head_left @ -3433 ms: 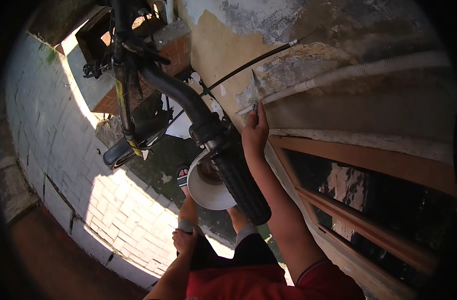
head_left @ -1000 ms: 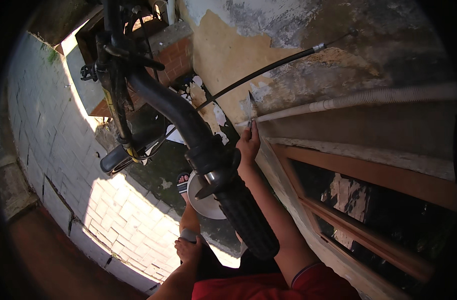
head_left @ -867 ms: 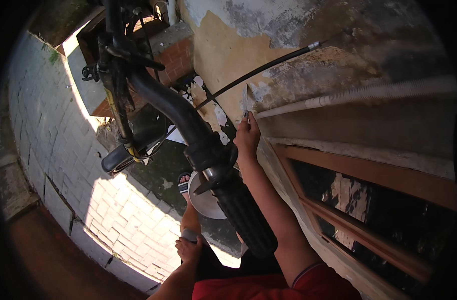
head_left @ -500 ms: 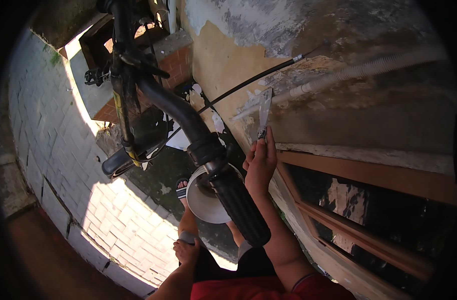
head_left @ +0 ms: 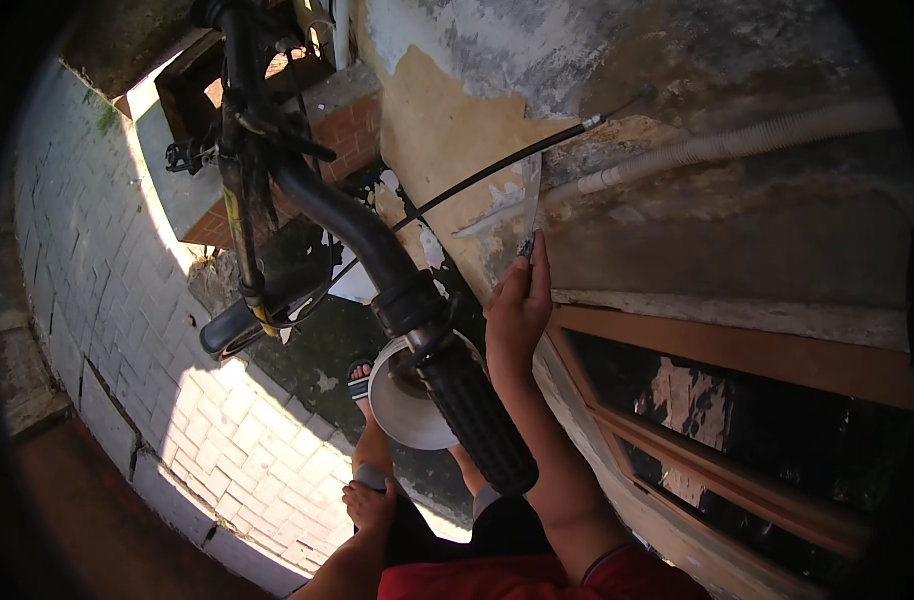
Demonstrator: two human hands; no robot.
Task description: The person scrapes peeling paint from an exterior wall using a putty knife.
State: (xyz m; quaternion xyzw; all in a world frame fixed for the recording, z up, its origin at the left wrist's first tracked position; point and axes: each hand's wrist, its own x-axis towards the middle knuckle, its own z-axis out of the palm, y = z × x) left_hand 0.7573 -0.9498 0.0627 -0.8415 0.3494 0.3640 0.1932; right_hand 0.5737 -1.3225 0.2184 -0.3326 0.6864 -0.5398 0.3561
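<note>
My right hand (head_left: 518,310) is closed round the handle of a putty knife (head_left: 532,200), its thin blade raised against the peeling wall (head_left: 457,130). Seen nearly edge-on, the blade reaches up beside a pale corrugated pipe (head_left: 717,150) and the black cable (head_left: 507,160). My left hand (head_left: 370,503) rests on my left knee, at the grey hem, its fingers laid over the leg with nothing visible in them. Between my legs stands a white bucket (head_left: 402,420), partly covered by the black handlebar grip (head_left: 477,415); its contents are mostly hidden.
A bicycle handlebar (head_left: 347,220) crosses the view close in front of me, left of my right forearm. To the right is a wooden window frame (head_left: 717,340) with dark glass. Pale flakes (head_left: 432,250) lie at the wall's foot. Paving (head_left: 247,440) stretches to the left.
My right hand has moved slightly up along the wall, and the knife's blade has turned more edge-on. My left hand stays on the knee.
</note>
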